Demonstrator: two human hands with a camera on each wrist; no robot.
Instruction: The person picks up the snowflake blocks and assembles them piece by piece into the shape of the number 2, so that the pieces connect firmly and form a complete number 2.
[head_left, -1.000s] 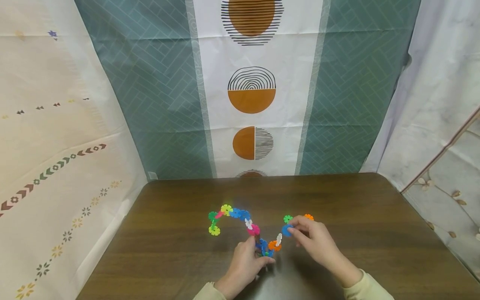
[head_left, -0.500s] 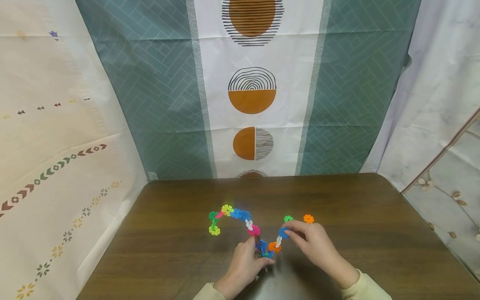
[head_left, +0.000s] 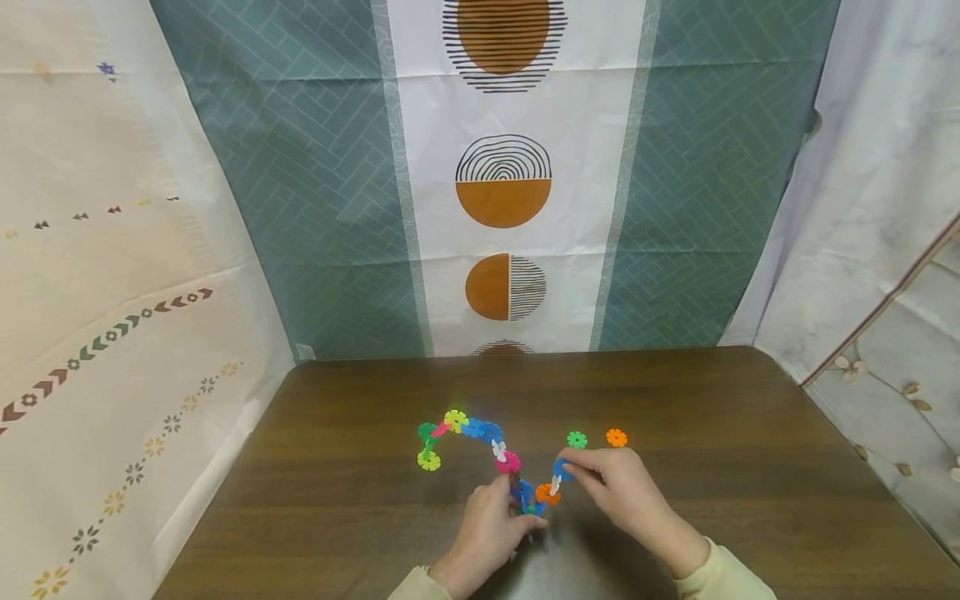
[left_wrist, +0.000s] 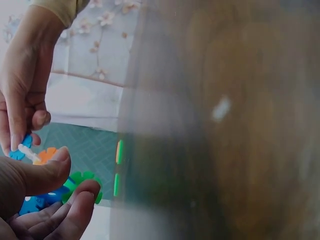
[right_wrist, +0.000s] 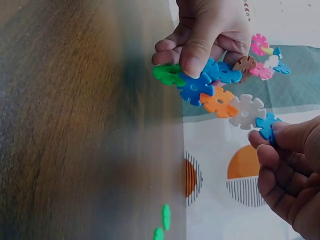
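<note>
A curved chain of notched, flower-shaped plastic discs (head_left: 456,421) in several colours arches above the table in the head view. Near its middle my left hand (head_left: 487,521) grips it, thumb on a blue disc (right_wrist: 192,92) beside a green disc (right_wrist: 168,74). From there an orange disc (right_wrist: 219,102) and a white disc (right_wrist: 247,112) run on toward my right hand (head_left: 630,492). Thumb and fingertips of that hand pinch another blue disc (right_wrist: 267,125), whose edge meets the white disc. Whether their slots are fully engaged cannot be told. My left palm hides part of the chain.
Behind my right hand, a loose green disc (head_left: 577,439) and a loose orange disc (head_left: 617,437) lie on the brown wooden table (head_left: 337,500). Patterned cloth hangings (head_left: 345,208) surround its back and sides.
My right hand has moved left with the blue disc, from apart to touching the white disc. That uncovers more of the loose green and orange discs. My left hand stays nearly still.
</note>
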